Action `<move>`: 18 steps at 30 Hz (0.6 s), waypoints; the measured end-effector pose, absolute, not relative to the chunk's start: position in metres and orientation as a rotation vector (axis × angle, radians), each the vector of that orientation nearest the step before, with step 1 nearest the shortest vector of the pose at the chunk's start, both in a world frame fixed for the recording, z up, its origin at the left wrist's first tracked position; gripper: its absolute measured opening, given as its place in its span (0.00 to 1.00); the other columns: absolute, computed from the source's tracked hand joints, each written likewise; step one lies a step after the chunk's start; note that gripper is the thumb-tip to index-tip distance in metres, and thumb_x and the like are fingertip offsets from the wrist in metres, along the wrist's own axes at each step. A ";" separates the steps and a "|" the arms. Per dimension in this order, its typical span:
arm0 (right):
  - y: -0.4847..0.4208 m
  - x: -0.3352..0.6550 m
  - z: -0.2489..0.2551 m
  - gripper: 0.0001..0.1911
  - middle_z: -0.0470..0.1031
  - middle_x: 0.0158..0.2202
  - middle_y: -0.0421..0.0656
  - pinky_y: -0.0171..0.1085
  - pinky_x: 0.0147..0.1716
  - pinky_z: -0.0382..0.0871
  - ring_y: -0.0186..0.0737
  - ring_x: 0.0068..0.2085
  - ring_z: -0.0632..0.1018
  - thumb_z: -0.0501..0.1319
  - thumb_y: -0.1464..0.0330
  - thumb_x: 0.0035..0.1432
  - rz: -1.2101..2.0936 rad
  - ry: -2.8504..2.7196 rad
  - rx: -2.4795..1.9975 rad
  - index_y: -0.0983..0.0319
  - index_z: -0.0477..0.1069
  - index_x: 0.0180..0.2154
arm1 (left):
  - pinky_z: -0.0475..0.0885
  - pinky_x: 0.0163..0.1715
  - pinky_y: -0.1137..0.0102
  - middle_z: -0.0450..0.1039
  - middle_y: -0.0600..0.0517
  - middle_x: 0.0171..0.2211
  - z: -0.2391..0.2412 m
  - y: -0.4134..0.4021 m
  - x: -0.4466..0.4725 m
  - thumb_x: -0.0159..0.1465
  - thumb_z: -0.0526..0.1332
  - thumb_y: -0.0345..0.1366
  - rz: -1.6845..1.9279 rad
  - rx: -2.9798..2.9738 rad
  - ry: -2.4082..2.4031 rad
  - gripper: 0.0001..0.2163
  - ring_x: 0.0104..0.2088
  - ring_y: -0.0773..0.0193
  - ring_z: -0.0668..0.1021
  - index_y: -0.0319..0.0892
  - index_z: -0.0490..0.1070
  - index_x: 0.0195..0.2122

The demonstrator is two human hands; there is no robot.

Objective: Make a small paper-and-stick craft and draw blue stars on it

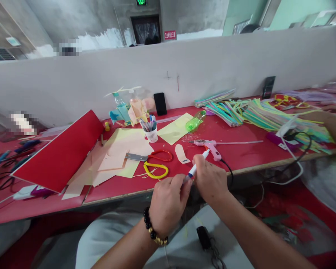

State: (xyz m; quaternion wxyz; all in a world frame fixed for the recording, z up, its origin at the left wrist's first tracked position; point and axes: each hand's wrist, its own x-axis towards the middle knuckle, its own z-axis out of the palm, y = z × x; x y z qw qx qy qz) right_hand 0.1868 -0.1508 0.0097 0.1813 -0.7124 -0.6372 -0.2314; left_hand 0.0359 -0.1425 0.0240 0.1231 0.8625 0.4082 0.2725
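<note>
A person's two bare hands work close together above the lap, the left hand (168, 205), with a black-and-gold bead bracelet (152, 228) at its wrist, closed around the lower end of a white marker (195, 169) with a blue band, and the right hand (209, 183) pinching its upper end. The marker lies diagonally, its long axis rising from lower left to upper right, its red-orange end pointing away over the table edge. With both hands so close, a slip seems the likeliest trouble: the marker could drop into the lap, or a knuckle could catch the pink hot glue gun (209, 147) just beyond, dragging its black cord (226, 168). On the red-covered worktable (240, 160) lie red-handled scissors (160, 155), a yellow loop (156, 170), pale paper sheets (125, 147) and a red card panel (58, 151). Farther on stand a cup of pens (151, 135) and a green plastic bottle (195, 120), beside bundled coloured strips (268, 116). A second person's arm (334, 125) enters at right. A grey partition wall (184, 71) closes the view.
</note>
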 end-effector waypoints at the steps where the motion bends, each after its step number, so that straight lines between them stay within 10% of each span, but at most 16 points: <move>1: -0.151 0.185 0.013 0.07 0.74 0.23 0.40 0.36 0.22 0.51 0.41 0.25 0.77 0.53 0.77 0.59 -0.678 -1.832 -2.024 0.62 0.64 0.39 | 0.68 0.30 0.69 0.75 0.51 0.28 0.024 -0.143 0.035 0.67 0.52 0.40 0.800 2.545 1.224 0.10 0.30 0.61 0.78 0.42 0.71 0.37; 18: -0.150 0.165 0.041 0.10 0.73 0.19 0.43 0.36 0.19 0.48 0.45 0.22 0.77 0.51 0.78 0.56 -0.549 -2.029 -2.102 0.64 0.65 0.39 | 0.66 0.28 0.69 0.74 0.51 0.27 0.024 -0.146 0.027 0.66 0.54 0.34 1.015 2.668 1.271 0.07 0.28 0.62 0.76 0.40 0.70 0.36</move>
